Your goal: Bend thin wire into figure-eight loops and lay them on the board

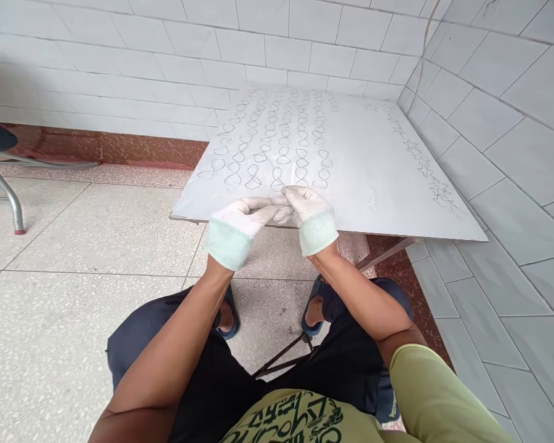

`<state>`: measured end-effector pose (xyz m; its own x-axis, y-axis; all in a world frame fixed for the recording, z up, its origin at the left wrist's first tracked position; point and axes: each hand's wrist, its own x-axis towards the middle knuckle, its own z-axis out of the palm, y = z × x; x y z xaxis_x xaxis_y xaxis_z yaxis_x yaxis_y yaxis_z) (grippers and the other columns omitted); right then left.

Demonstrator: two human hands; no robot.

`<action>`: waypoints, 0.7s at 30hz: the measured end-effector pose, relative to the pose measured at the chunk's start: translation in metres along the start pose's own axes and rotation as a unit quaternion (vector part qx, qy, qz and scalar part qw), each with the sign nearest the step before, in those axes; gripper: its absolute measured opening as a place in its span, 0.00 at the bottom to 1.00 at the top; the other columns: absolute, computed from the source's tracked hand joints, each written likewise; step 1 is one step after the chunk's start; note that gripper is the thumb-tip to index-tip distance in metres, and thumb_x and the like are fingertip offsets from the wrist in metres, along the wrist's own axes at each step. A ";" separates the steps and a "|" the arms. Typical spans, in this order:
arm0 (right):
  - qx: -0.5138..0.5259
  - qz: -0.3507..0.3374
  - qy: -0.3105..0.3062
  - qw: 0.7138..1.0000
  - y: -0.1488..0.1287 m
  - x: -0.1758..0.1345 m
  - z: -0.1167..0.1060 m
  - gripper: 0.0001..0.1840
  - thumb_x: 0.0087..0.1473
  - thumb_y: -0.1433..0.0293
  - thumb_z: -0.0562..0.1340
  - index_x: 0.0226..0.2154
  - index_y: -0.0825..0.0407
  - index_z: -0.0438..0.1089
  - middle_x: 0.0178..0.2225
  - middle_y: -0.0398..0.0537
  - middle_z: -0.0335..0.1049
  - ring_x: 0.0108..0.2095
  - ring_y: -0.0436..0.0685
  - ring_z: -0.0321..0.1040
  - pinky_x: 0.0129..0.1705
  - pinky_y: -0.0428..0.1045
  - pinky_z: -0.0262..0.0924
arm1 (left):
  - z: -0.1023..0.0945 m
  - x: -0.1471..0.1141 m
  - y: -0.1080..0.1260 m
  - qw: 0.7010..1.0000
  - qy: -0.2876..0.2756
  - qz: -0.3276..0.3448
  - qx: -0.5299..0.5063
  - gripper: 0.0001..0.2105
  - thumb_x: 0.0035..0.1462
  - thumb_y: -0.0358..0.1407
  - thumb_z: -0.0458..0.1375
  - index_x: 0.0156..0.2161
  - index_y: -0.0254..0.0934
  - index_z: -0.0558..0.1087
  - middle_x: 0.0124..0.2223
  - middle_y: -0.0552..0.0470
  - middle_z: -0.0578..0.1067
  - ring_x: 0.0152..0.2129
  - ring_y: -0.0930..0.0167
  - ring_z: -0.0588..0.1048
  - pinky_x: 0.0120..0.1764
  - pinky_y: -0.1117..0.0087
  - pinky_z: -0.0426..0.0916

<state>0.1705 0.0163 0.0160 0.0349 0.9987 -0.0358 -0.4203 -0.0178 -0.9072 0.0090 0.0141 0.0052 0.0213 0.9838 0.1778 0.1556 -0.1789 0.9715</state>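
My left hand point(242, 223) and my right hand point(308, 212), both in white knit gloves with pale green cuffs, meet at the front edge of a white board point(364, 197). Thumbs and fingers are pinched together on what looks like a thin wire, mostly hidden between the fingertips. Just beyond them, rows of thin dark wire bent into figure-eight loops point(301, 159) lie on the board. Along its right side runs a line of wire stars point(425, 166), some overlapping.
White tiled walls point(268, 52) close in behind and to the right of the board. Dark metal legs point(383, 253) support it. A chair leg point(10, 194) stands at far left on the speckled floor point(87, 246). A cable point(423, 58) hangs in the corner.
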 end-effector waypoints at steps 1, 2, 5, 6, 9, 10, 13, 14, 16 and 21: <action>-0.006 0.001 -0.001 1.000 0.001 -0.001 0.000 0.13 0.66 0.59 0.77 0.42 0.47 0.76 0.37 0.44 0.87 0.32 0.52 0.83 0.34 0.47 0.78 | 0.000 0.000 0.001 1.000 0.009 0.009 0.007 0.12 0.63 0.44 0.71 0.44 0.39 0.89 0.47 0.44 0.91 0.48 0.54 0.88 0.51 0.58 0.81; -0.012 0.002 -0.003 1.000 0.001 -0.001 0.001 0.13 0.66 0.59 0.77 0.41 0.47 0.76 0.37 0.44 0.87 0.33 0.53 0.84 0.34 0.47 0.78 | 0.000 -0.001 0.001 1.000 0.015 0.015 0.009 0.11 0.63 0.44 0.70 0.42 0.39 0.89 0.46 0.44 0.91 0.47 0.54 0.88 0.47 0.59 0.82; -0.028 0.009 -0.015 0.999 0.006 -0.001 0.000 0.09 0.67 0.62 0.75 0.40 0.48 0.78 0.35 0.45 0.86 0.34 0.54 0.85 0.35 0.48 0.80 | -0.001 -0.002 0.001 0.999 0.031 0.013 0.007 0.09 0.64 0.43 0.70 0.39 0.40 0.87 0.41 0.45 0.90 0.43 0.54 0.88 0.40 0.61 0.81; -0.032 0.010 -0.016 0.999 0.009 -0.001 0.000 0.08 0.67 0.63 0.75 0.39 0.48 0.79 0.35 0.45 0.86 0.34 0.54 0.84 0.36 0.48 0.80 | -0.001 -0.002 0.000 0.999 0.033 0.007 0.003 0.09 0.63 0.44 0.70 0.39 0.40 0.87 0.39 0.45 0.90 0.43 0.54 0.88 0.39 0.61 0.81; -0.052 0.004 -0.018 0.998 0.015 0.000 -0.002 0.06 0.66 0.65 0.74 0.39 0.48 0.81 0.35 0.45 0.85 0.35 0.54 0.84 0.37 0.48 0.80 | -0.002 -0.003 -0.005 0.999 0.025 -0.009 -0.018 0.10 0.63 0.45 0.70 0.41 0.41 0.87 0.38 0.45 0.89 0.41 0.54 0.88 0.37 0.61 0.80; -0.067 0.000 -0.020 0.998 0.016 0.000 -0.004 0.06 0.66 0.65 0.74 0.38 0.48 0.81 0.36 0.45 0.85 0.36 0.54 0.84 0.38 0.49 0.80 | -0.003 -0.002 -0.007 0.999 0.022 -0.013 -0.027 0.11 0.63 0.45 0.70 0.42 0.41 0.87 0.37 0.45 0.89 0.40 0.54 0.88 0.37 0.61 0.80; -0.135 -0.003 -0.025 0.991 0.015 0.002 -0.009 0.06 0.66 0.65 0.73 0.35 0.48 0.82 0.34 0.44 0.85 0.36 0.53 0.83 0.43 0.49 0.79 | -0.006 0.002 -0.013 0.998 0.018 -0.025 -0.049 0.11 0.62 0.46 0.70 0.40 0.41 0.86 0.34 0.45 0.87 0.37 0.56 0.87 0.36 0.61 0.79; -0.157 -0.002 -0.025 0.987 0.014 0.002 -0.010 0.08 0.66 0.66 0.72 0.34 0.48 0.81 0.32 0.44 0.84 0.35 0.52 0.82 0.43 0.49 0.78 | -0.007 0.005 -0.014 0.998 0.008 -0.030 -0.061 0.11 0.61 0.47 0.71 0.39 0.40 0.85 0.33 0.46 0.86 0.36 0.57 0.86 0.36 0.61 0.78; -0.179 0.009 -0.034 0.983 0.012 0.003 -0.011 0.12 0.67 0.67 0.71 0.30 0.48 0.78 0.27 0.42 0.81 0.32 0.52 0.79 0.40 0.48 0.75 | -0.010 0.011 -0.017 0.993 -0.037 -0.040 -0.106 0.14 0.56 0.48 0.74 0.35 0.40 0.83 0.30 0.47 0.83 0.31 0.61 0.83 0.36 0.61 0.77; -0.144 0.046 -0.086 0.985 0.016 0.001 -0.008 0.16 0.68 0.67 0.69 0.26 0.48 0.74 0.27 0.43 0.80 0.25 0.49 0.74 0.32 0.47 0.69 | -0.019 0.024 -0.020 0.956 -0.187 -0.048 -0.220 0.25 0.44 0.58 0.82 0.24 0.42 0.79 0.26 0.48 0.77 0.25 0.64 0.76 0.34 0.57 0.76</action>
<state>0.1707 0.0167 -0.0019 -0.1563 0.9849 -0.0743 -0.1382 -0.0963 -0.9857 -0.0124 0.0412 -0.0067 0.3917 0.9151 0.0960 -0.2547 0.0075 0.9670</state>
